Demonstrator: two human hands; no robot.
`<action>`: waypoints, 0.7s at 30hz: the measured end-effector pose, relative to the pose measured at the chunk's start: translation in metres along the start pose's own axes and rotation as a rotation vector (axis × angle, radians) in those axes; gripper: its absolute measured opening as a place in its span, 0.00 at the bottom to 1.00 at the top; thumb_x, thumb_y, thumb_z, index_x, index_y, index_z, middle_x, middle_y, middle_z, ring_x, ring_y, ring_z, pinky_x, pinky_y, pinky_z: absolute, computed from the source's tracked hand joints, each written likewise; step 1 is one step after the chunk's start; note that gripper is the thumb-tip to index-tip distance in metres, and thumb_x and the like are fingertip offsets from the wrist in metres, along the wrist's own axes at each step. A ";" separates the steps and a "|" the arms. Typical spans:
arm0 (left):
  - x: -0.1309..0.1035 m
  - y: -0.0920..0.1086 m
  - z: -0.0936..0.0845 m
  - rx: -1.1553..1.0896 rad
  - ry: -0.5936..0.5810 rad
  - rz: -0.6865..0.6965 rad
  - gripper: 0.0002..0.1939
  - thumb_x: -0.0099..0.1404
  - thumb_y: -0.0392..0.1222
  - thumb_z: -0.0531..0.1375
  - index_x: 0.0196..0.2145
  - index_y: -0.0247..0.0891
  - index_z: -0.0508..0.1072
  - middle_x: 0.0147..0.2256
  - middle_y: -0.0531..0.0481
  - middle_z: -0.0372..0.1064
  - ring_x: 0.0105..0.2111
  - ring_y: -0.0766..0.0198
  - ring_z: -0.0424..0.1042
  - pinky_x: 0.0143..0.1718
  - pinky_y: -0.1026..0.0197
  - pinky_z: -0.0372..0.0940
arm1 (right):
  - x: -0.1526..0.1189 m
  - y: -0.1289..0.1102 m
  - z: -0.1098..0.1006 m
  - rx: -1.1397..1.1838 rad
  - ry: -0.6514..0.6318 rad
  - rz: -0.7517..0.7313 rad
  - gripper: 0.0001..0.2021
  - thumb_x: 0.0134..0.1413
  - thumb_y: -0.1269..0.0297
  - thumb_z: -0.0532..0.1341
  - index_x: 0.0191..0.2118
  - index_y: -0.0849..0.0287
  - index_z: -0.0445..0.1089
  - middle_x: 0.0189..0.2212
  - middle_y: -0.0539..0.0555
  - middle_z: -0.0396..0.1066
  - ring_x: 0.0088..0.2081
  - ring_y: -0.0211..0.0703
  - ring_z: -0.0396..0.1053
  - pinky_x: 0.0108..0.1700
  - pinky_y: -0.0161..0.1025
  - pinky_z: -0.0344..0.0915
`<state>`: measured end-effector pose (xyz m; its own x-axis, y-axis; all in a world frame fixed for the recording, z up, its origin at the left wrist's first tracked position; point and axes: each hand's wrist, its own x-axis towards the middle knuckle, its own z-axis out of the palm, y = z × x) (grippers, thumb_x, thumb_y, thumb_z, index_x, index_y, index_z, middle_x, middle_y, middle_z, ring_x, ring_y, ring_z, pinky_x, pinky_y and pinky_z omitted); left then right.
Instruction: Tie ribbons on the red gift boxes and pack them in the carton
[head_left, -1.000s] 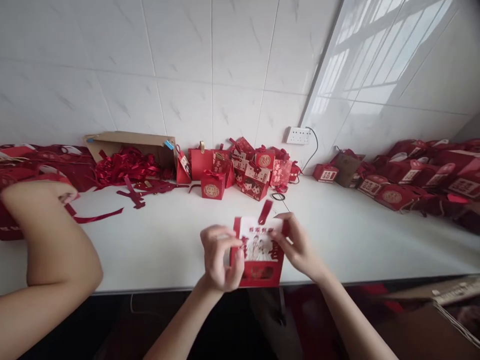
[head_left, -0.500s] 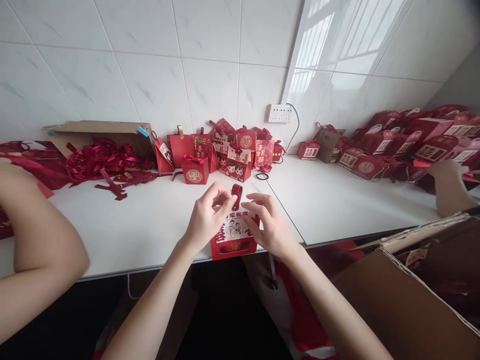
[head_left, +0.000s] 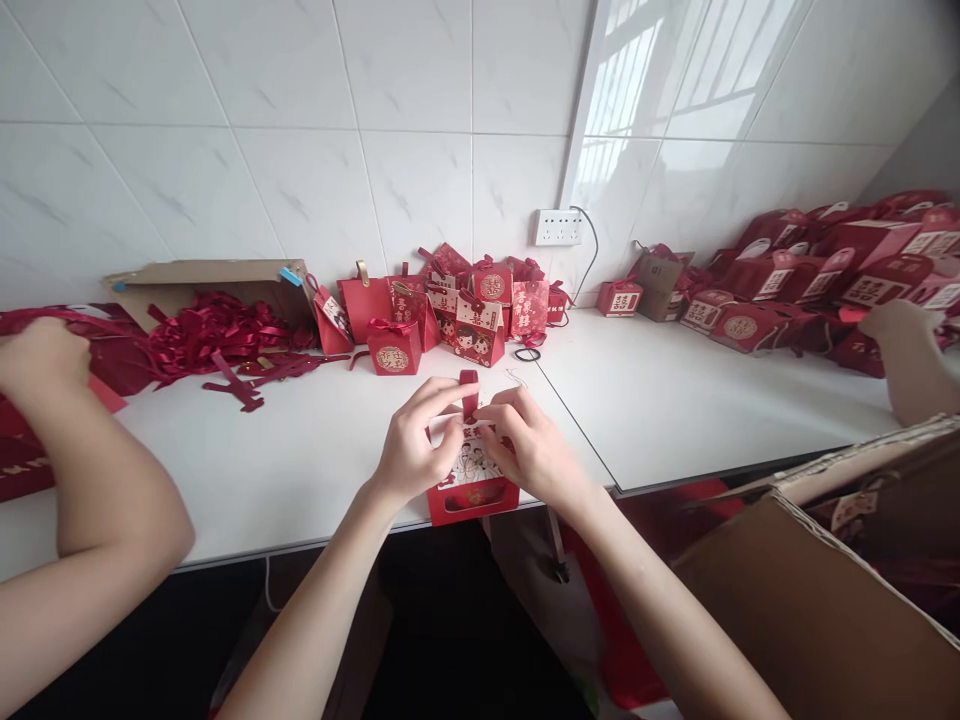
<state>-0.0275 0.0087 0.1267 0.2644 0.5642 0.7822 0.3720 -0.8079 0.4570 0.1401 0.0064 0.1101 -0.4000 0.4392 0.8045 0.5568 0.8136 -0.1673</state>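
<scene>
A red gift box (head_left: 474, 500) with a printed couple and a cut-out window stands at the table's front edge. From its top rises a dark red strap handle (head_left: 469, 385) bent into a loop. My left hand (head_left: 420, 440) is closed at the left of the box top, its index finger lying across the strap and its thumb against the box. My right hand (head_left: 534, 445) meets it from the right, fingertips pinched at the strap's base. The fingers hide the spot where strap and box join.
Several finished red boxes (head_left: 394, 348) stand along the wall. A cardboard box (head_left: 210, 272) spills red ribbons at left; more boxes (head_left: 757, 325) are piled right. An open carton (head_left: 750, 580) is at lower right. Other people's arms (head_left: 127, 480) reach in at left and right (head_left: 904, 360).
My right hand has come in from beside the strap to its base. My left fingers have shifted lower, from pinching the loop to the box top. The person's arm at left moved slightly.
</scene>
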 end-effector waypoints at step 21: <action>0.003 -0.003 -0.003 -0.048 -0.026 -0.018 0.16 0.60 0.31 0.54 0.43 0.39 0.74 0.39 0.48 0.69 0.36 0.65 0.70 0.37 0.63 0.69 | 0.007 0.002 0.006 0.439 0.051 0.407 0.06 0.57 0.65 0.57 0.38 0.59 0.68 0.29 0.51 0.69 0.28 0.38 0.65 0.32 0.36 0.63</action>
<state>-0.0305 0.0126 0.1289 0.2812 0.5825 0.7627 0.3343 -0.8044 0.4911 0.1340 0.0132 0.1123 -0.1760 0.7383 0.6511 0.3010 0.6701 -0.6785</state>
